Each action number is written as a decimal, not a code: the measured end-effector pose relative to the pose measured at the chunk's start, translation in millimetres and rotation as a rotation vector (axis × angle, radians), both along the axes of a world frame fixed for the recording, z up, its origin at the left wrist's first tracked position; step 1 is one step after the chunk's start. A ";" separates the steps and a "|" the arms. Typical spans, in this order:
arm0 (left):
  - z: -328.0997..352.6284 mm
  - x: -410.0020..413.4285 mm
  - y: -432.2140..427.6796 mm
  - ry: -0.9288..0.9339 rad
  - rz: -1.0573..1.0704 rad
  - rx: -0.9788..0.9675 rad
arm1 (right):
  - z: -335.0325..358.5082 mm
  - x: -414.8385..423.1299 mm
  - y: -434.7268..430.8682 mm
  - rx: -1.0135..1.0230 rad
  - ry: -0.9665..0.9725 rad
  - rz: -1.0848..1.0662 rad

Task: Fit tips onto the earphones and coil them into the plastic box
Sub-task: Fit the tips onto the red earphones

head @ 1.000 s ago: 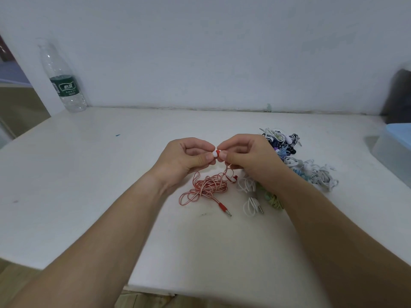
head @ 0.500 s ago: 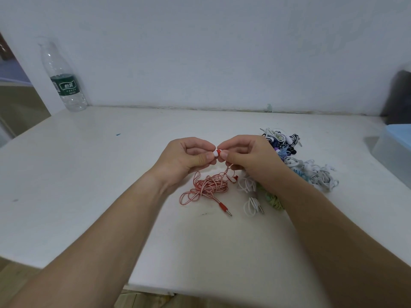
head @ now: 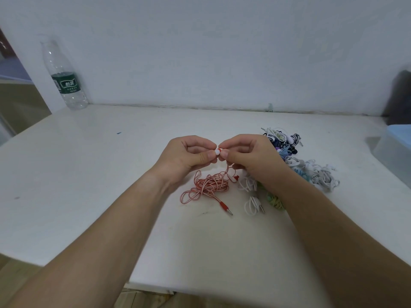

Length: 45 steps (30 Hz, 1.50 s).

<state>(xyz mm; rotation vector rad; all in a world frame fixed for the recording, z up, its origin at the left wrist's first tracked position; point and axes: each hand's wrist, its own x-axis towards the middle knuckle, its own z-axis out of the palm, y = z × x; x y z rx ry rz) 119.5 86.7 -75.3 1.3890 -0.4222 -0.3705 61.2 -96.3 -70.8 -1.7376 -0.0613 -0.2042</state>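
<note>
Both hands meet just above the red cable (head: 211, 185), which lies heaped on the table (head: 89, 174). The left hand (head: 186, 156) pinches a white tip (head: 216, 152) between thumb and forefinger, the right hand (head: 246, 156) pinches the earbud (head: 220, 149), and the two parts touch. Over the past second almost nothing has shifted. The same pinch holds, which suggests the tip is not yet seated. The second earbud (head: 235, 178) lies at the cable's right edge; whether it has a tip cannot be told. A pile (head: 289, 156) of earphones waits right of the cable, with the box (head: 398, 156) well beyond it.
</note>
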 end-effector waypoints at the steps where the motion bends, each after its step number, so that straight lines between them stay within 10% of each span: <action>1: 0.5 0.2 0.6 0.002 -0.003 -0.002 | 0.5 -0.2 0.0 0.008 0.001 0.003; 32: 5.0 -5.8 0.5 -0.014 -0.059 0.001 | 6.4 -4.6 6.5 0.008 -0.004 -0.050; 45: -5.7 5.1 3.5 -0.314 0.255 0.426 | 17.8 -15.6 2.5 -1.167 0.127 -0.115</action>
